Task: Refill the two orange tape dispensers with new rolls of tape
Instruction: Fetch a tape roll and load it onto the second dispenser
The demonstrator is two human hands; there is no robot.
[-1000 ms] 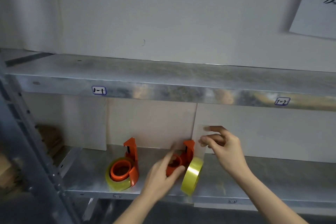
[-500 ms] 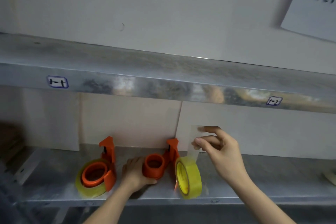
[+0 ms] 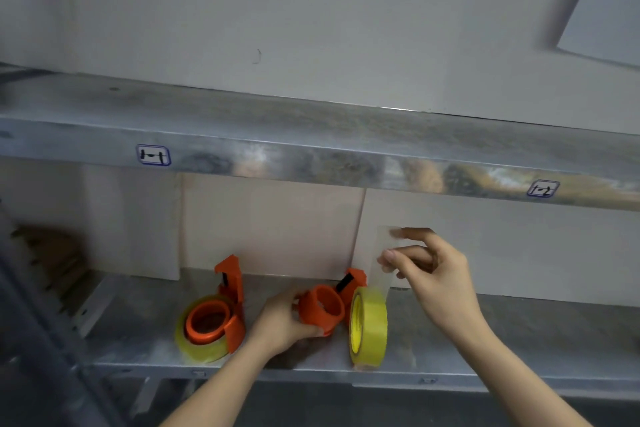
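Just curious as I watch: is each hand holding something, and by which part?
The left hand grips the empty orange dispenser by its round hub. The right hand pinches the free end of the tape strip pulled up from the yellow roll.

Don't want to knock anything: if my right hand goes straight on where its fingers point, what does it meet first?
The right hand, pinching the tape strip, points left. It would likely meet the empty dispenser's upright top first, though it might pass just above; depth is unclear.
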